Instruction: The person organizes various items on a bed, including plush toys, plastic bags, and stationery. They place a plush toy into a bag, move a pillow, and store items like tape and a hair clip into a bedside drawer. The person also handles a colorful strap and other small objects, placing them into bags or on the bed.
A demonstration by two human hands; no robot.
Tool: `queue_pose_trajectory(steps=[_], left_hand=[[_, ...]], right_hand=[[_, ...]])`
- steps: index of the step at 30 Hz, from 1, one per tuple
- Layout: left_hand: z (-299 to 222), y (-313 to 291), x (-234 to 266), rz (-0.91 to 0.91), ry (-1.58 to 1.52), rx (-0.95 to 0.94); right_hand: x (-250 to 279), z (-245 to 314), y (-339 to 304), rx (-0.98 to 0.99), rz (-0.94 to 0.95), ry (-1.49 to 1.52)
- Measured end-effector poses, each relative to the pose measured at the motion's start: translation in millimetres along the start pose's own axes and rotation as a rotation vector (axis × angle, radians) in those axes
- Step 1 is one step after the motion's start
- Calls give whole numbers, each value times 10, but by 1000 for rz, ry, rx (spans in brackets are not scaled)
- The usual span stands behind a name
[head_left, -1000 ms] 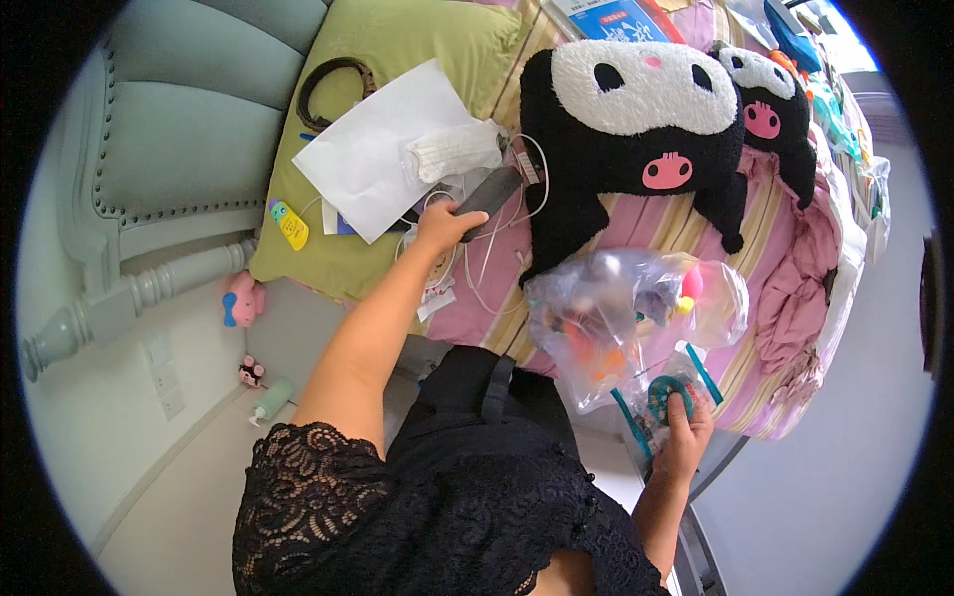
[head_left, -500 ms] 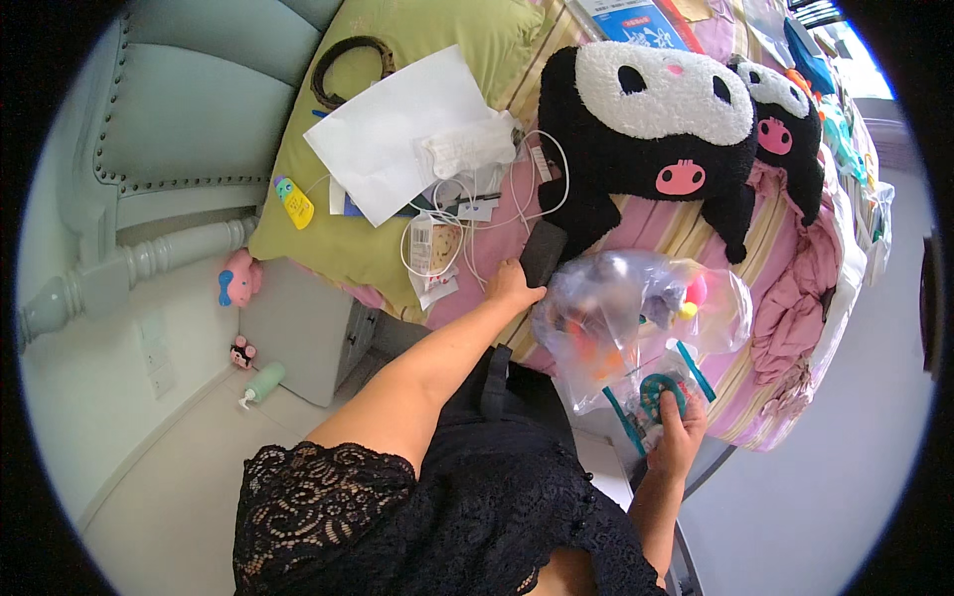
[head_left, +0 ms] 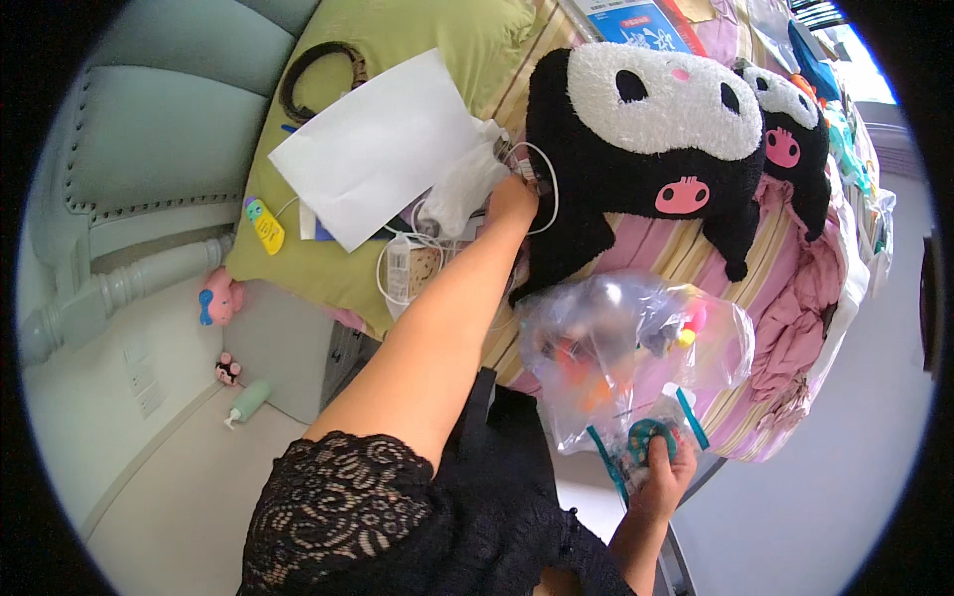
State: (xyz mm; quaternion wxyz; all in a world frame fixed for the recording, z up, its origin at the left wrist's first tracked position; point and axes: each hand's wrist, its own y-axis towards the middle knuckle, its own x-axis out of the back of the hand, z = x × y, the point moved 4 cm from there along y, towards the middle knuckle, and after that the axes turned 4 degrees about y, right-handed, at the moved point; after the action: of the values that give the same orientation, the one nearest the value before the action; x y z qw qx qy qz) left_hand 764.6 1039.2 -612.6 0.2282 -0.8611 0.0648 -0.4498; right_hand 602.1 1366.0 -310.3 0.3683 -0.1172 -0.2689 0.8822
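My left arm stretches over the bed, and my left hand (head_left: pixel 511 205) is at the pile beside the large black-and-white plush cushion (head_left: pixel 651 109). Its fingers are mostly hidden, so whether they hold anything cannot be seen. A white cable (head_left: pixel 553 189) loops beside it, and a crumpled clear-white plastic wrapper (head_left: pixel 459 195) lies to its left. Low on the right, my right hand (head_left: pixel 664 477) is closed on a small clear pouch with teal edges (head_left: pixel 690 409), its thumb over a teal patterned ring (head_left: pixel 644 437). Just beyond that hand lies a large clear plastic bag (head_left: pixel 586 333) with colourful things inside.
A white paper sheet (head_left: pixel 373 149), a dark coiled band (head_left: pixel 298 81) and a yellow tube (head_left: pixel 264 226) lie on the green pillow (head_left: pixel 417 50). A smaller plush (head_left: pixel 785 149) and bunched pink cloth (head_left: pixel 795 298) are to the right. The grey headboard (head_left: pixel 159 129) stands left.
My left hand has moved farther away, into the pile beside the plush. The dark grey oblong block it held is no longer distinguishable. My right hand, still gripping the pouch, has shifted slightly lower.
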Motion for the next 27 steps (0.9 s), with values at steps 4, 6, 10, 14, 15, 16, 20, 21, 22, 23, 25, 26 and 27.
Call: queue_pose_trajectory(steps=[4, 6, 10, 14, 15, 16, 20, 21, 22, 23, 25, 26, 27], left_hand=[[-45, 188, -181, 103, 112, 73], [107, 264, -223, 77, 81, 78], [682, 447, -395, 249, -503, 135], [552, -41, 250, 357, -1235, 290], [532, -198, 395, 424, -1293, 264], [468, -418, 566, 496, -1347, 236], [91, -1520, 1065, 744, -1321, 118], [21, -1812, 1174, 714, -1221, 104], [-66, -2060, 1238, 787, -1076, 21], [-179, -2288, 1347, 869, -978, -143], [-294, -2634, 1442, 922, -779, -323], [-316, -2741, 1455, 880, -670, -434], [-336, -2800, 1496, 864, -626, -475]], right_hand=[[-38, 57, -5, -1, 12, 31], [-37, 55, 9, -37, 25, 56], [22, 5, 26, 10, 18, 67], [61, 48, -45, 23, 15, 65], [69, 51, -37, 24, 38, 57], [72, 58, -35, 26, 57, 51], [-117, 193, -12, 20, 136, 44], [-244, 239, 20, -1, 198, 58], [-348, 271, 26, -19, 191, 87], [-443, 278, 69, -43, 259, 92], [-620, 276, 133, -120, 403, 114], [-686, 271, 141, -171, 483, 131], [-679, 159, 170, -226, 507, 176]])
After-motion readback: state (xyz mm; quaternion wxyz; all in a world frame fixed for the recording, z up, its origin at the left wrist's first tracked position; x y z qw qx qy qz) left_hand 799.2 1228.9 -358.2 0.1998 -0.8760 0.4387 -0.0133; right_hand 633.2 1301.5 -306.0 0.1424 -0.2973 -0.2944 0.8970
